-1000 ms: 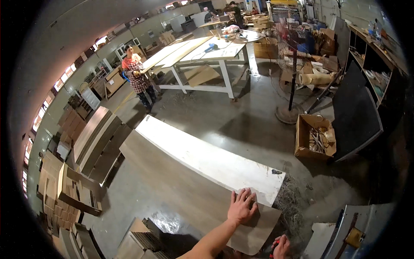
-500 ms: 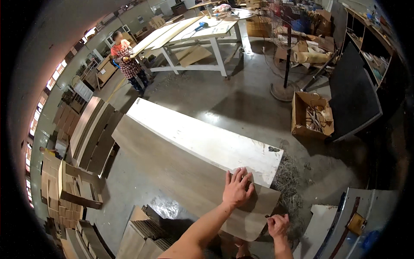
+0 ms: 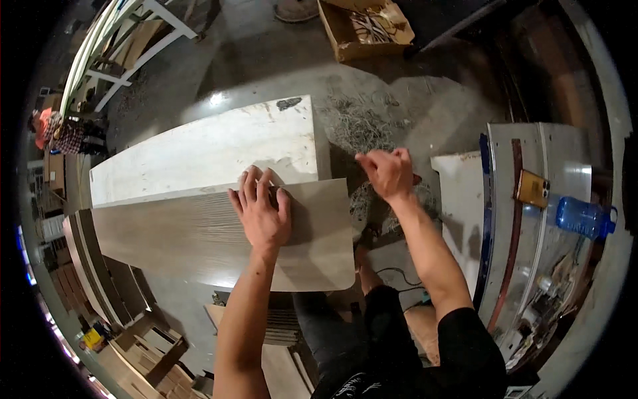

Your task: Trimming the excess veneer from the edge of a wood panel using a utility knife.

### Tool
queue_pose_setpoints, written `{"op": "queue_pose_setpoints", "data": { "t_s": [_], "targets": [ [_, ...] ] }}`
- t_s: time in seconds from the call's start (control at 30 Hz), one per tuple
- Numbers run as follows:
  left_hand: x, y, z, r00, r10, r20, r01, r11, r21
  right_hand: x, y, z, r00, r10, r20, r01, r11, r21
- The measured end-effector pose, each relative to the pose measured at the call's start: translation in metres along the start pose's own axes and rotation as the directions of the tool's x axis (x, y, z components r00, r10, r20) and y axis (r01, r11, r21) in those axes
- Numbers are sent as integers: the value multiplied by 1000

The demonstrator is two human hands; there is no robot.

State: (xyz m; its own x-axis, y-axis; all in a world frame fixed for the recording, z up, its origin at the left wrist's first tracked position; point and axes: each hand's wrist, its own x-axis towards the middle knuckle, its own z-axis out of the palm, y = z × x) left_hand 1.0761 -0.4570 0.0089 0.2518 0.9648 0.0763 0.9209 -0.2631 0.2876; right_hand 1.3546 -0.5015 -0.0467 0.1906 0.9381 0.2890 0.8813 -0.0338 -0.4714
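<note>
A long grey-brown wooden board (image 3: pixel 166 229) with rounded corners lies along the near side of a white bench top (image 3: pixel 212 143). My left hand (image 3: pixel 262 216) rests on the board near its right end, palm down and fingers spread. Just beyond that end, in the air, is my right hand (image 3: pixel 392 174), its fingers curled closed. A small dark bit shows at its edge; I cannot make out what it is. Curly shavings (image 3: pixel 362 126) cover the floor behind and below the right hand.
On the right, a grey surface (image 3: pixel 502 253) bears a phone (image 3: pixel 533 189) and a blue water jug (image 3: pixel 585 217). A cardboard box (image 3: pixel 365 50) stands on the floor ahead. Stacked boards (image 3: pixel 100 279) are at left. Far left, another person (image 3: pixel 66 133) stands by a table.
My view has swung down and to the right. The right hand has left the board's near right corner and moved up and away past its end. The left hand stays on the board.
</note>
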Motion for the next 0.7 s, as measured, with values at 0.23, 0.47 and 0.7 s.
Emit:
{"op": "queue_pose_setpoints", "data": {
  "t_s": [0.23, 0.47, 0.7],
  "targets": [
    [-11, 4, 9, 1000, 9, 15, -9, 1000, -14, -78, -20, -20, 931, -364, 42, 340, 901, 268],
    [-13, 0, 7, 1000, 10, 26, -10, 1000, -8, -11, 2, -6, 984, -167, -55, 168, 986, 0],
    [-11, 2, 9, 1000, 12, 29, -12, 1000, 13, -47, -10, -17, 937, -347, 21, 340, 927, 157]
  ]
}}
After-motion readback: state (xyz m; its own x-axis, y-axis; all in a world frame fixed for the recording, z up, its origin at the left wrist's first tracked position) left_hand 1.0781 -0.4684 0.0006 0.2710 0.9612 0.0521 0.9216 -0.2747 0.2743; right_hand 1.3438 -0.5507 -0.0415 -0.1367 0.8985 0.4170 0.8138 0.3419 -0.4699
